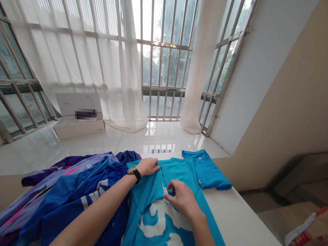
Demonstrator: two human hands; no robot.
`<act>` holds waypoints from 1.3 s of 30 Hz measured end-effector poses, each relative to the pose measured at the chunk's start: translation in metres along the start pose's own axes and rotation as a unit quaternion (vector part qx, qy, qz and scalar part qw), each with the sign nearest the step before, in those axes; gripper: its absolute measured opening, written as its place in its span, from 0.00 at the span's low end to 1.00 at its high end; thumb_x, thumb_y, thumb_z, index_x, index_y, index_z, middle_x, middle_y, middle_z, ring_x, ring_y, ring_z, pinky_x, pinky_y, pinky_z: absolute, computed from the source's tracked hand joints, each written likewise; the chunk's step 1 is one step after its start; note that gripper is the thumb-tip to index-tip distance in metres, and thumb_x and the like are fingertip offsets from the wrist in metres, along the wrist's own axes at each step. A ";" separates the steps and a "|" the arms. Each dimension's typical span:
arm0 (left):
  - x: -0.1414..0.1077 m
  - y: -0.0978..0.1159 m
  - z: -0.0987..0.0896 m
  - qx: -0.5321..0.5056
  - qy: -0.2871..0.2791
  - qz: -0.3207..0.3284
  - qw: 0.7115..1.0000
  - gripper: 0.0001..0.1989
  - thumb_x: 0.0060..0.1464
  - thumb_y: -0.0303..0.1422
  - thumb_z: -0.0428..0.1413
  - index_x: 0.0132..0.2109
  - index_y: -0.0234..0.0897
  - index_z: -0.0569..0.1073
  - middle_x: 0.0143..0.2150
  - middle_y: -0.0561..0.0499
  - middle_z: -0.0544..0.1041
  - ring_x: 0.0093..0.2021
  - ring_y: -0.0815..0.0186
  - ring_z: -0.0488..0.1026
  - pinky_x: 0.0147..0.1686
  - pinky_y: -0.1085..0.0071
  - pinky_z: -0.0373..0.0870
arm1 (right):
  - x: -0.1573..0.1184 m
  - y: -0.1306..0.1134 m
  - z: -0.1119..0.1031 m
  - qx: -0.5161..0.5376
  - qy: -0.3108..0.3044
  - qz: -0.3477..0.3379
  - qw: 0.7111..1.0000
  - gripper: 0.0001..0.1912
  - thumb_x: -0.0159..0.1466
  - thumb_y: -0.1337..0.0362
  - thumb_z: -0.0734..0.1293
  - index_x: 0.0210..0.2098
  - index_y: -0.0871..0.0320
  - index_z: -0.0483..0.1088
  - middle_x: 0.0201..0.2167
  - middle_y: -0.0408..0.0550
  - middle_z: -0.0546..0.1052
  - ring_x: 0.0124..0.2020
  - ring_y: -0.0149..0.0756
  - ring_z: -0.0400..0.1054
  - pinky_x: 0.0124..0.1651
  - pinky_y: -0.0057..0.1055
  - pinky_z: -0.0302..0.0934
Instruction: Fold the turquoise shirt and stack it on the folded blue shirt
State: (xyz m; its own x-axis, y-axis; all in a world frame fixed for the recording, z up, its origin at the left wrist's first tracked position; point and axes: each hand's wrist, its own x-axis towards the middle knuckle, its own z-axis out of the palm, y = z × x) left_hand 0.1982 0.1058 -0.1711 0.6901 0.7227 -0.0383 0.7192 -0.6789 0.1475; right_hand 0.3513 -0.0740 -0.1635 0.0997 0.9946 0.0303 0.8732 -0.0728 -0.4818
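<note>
A turquoise T-shirt [175, 163] with large white brush-style print lies spread in front of me, a fold running down its upper part. My left hand [149, 167], with a black-strapped watch [134, 172] on the wrist, is closed at the shirt's top edge, its fingertips pinching the cloth. Just above the white print hovers my right hand [182, 197], fingers curled, with a gap between thumb and forefinger. A folded blue shirt [209, 171] rests beyond it at the right. On the left, a heap of blue [60, 202] and lilac garments [20, 210] touches the turquoise shirt.
A white box [78, 128] with a raised lid stands on the glossy sill at back left. Behind are sheer curtains [126, 98] and a barred window [168, 63]. The white table edge [247, 218] drops off at right, near a brown paper bag [305, 230].
</note>
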 end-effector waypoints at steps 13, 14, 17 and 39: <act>-0.022 0.015 -0.006 0.029 0.068 0.015 0.997 0.14 0.63 0.36 0.50 0.53 0.37 0.70 0.52 0.41 0.73 0.53 0.52 0.69 0.52 0.58 0.65 | 0.000 -0.009 0.010 0.038 -0.045 -0.107 0.993 0.08 0.62 0.61 0.66 0.36 0.50 0.78 0.37 0.45 0.75 0.40 0.38 0.69 0.42 0.31 0.60; -0.028 0.019 -0.009 0.032 0.074 0.022 0.996 0.14 0.63 0.35 0.50 0.54 0.37 0.70 0.54 0.40 0.72 0.55 0.52 0.68 0.54 0.58 0.64 | 0.001 -0.008 0.011 0.035 -0.044 -0.108 0.993 0.08 0.62 0.62 0.66 0.36 0.50 0.79 0.37 0.46 0.75 0.40 0.37 0.69 0.41 0.30 0.60; -0.046 0.031 -0.011 0.034 0.077 0.038 0.996 0.15 0.65 0.35 0.47 0.54 0.36 0.71 0.55 0.40 0.71 0.56 0.53 0.66 0.55 0.58 0.63 | 0.002 -0.009 0.012 0.025 -0.036 -0.114 0.993 0.09 0.61 0.64 0.65 0.35 0.52 0.79 0.36 0.46 0.76 0.38 0.37 0.69 0.39 0.30 0.60; -0.053 0.029 0.048 -0.040 0.081 -0.043 0.995 0.36 0.65 0.54 0.35 0.72 0.40 0.52 0.73 0.43 0.50 0.72 0.49 0.43 0.68 0.46 0.41 | 0.049 0.012 0.050 -0.172 0.007 0.100 0.980 0.34 0.69 0.48 0.50 0.71 0.55 0.48 0.73 0.54 0.47 0.73 0.49 0.38 0.70 0.46 0.32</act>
State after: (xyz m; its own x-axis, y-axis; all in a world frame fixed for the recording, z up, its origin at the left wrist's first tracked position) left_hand 0.1864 0.0411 -0.2116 0.6001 0.7929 0.1057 0.7611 -0.6066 0.2296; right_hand 0.3429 -0.0222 -0.2116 0.2902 0.9567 -0.0223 0.9444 -0.2901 -0.1550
